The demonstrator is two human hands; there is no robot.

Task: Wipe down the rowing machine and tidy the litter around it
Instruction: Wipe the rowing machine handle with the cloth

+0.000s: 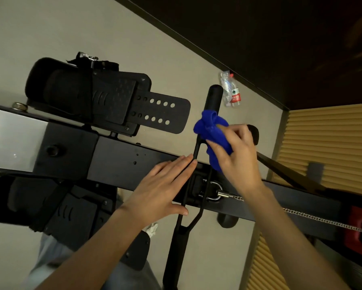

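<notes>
The black rowing machine rail (117,158) runs across the view, with two black footrests (104,97) on either side of it. Its black pull handle (212,97) lies across the rail, joined to a chain (314,217). My right hand (236,155) grips a bunched blue cloth (211,128) against the upper part of the handle. With straight fingers, my left hand (163,189) rests flat on the rail and the handle's thin bar. A crushed plastic bottle (230,88) with a red label lies on the floor by the wall.
A white crumpled scrap (151,228) lies on the pale floor below the rail. A dark wall base runs along the top right. A ribbed yellow panel (326,143) stands at the right. A red and black part (360,233) sits at the chain's far end.
</notes>
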